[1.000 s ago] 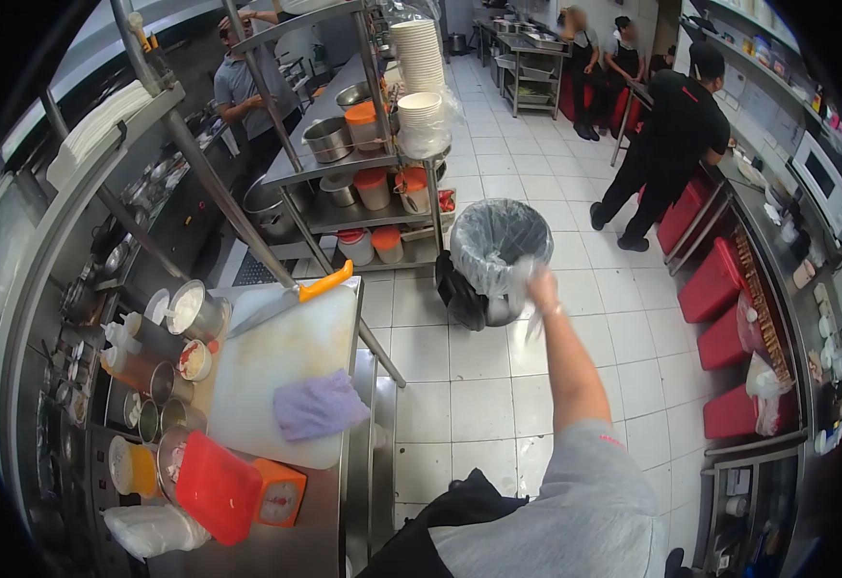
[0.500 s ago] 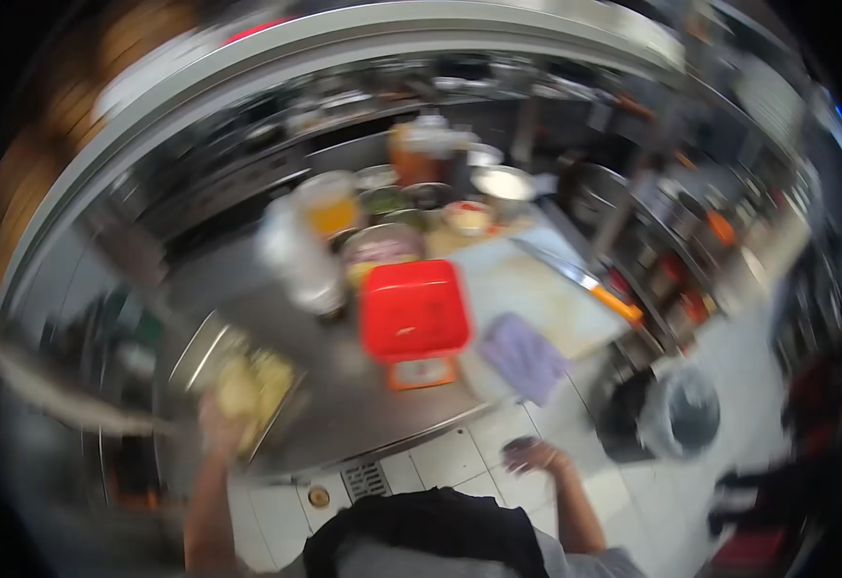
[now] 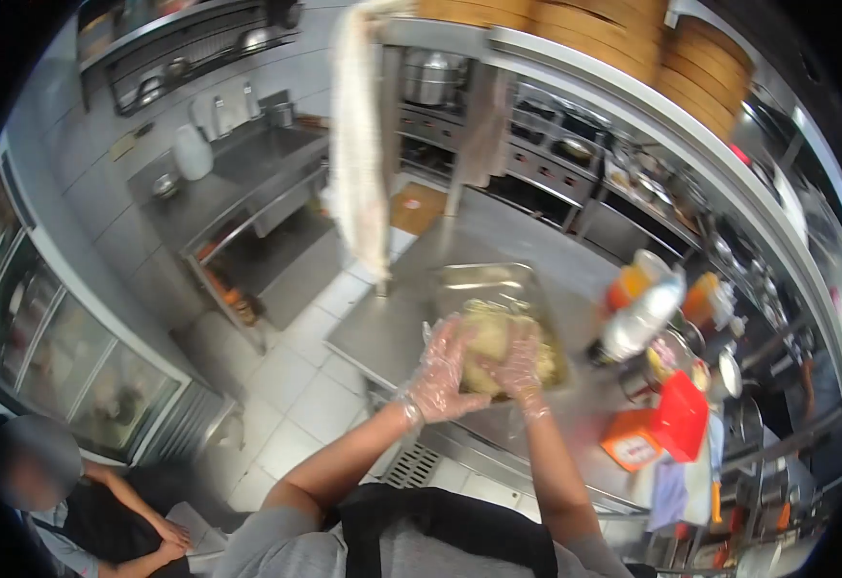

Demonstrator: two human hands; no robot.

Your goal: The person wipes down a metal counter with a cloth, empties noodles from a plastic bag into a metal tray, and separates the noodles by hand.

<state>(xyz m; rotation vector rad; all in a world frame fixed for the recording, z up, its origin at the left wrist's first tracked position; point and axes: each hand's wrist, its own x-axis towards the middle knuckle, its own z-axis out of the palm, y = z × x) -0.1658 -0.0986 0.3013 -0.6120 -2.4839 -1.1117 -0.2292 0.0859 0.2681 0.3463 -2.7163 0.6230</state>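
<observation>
A metal tray [image 3: 483,275] stands on the steel counter, with pale yellow, shredded-looking food [image 3: 548,371] inside. Over its near part, a rounded lump of that food [image 3: 486,339] sits between my two hands. My left hand [image 3: 443,379], in a clear plastic glove, cups the lump's left side, thumb apart from the fingers. On the other side my right hand [image 3: 521,364], gloved as well, presses its fingers on the lump. Whether the lump is lifted off the rest I cannot tell.
Right of the tray are a white bottle [image 3: 640,318], an orange scale [image 3: 630,441] with a red container [image 3: 683,416], and a purple cloth [image 3: 669,493]. A cloth [image 3: 358,135] hangs ahead. Another person [image 3: 103,511] is at lower left.
The view has swung left, so the counter items appear farther right. My right hand has come from beside the counter to the tray, joining my left hand at the food.
</observation>
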